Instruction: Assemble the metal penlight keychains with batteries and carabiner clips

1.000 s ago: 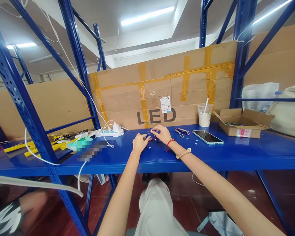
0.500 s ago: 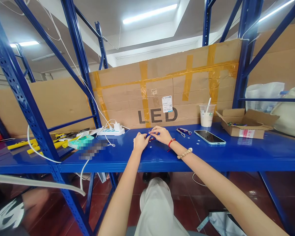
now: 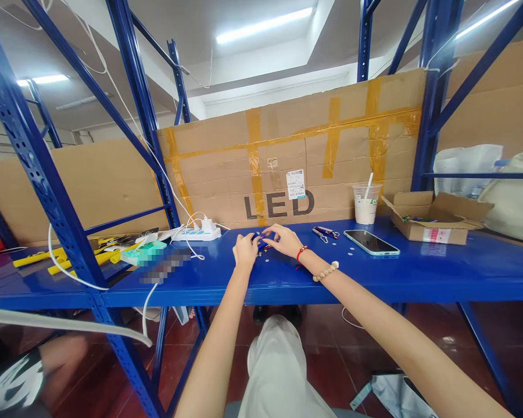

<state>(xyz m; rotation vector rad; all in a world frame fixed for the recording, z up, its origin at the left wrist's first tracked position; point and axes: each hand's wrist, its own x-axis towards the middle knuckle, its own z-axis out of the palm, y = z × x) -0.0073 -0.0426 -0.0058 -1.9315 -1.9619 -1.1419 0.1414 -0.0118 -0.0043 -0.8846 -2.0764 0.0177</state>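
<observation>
My left hand (image 3: pixel 245 251) is over the middle of the blue shelf, its fingers closed round a small blue piece (image 3: pixel 257 237) whose kind is too small to tell. Just to its right, my right hand (image 3: pixel 285 240) has bent fingers and thumb drawn together close to that piece. Whatever lies between those fingertips is hidden. Beneath and between both hands are small loose parts (image 3: pixel 267 248), partly covered by the fingers. A few slim pieces with metal snap clips (image 3: pixel 325 234) lie on the shelf right of my right hand.
Farther right are a phone (image 3: pixel 372 242), a plastic cup with a straw (image 3: pixel 367 204) and an open cardboard box (image 3: pixel 438 231). A white power strip (image 3: pixel 197 233) with cables is left. Blue uprights (image 3: pixel 142 116) frame the shelf (image 3: pixel 314 284); a person sits at lower left.
My right fingers have pulled slightly away from my left hand and curled more. My left hand has shifted a little left with the blue piece.
</observation>
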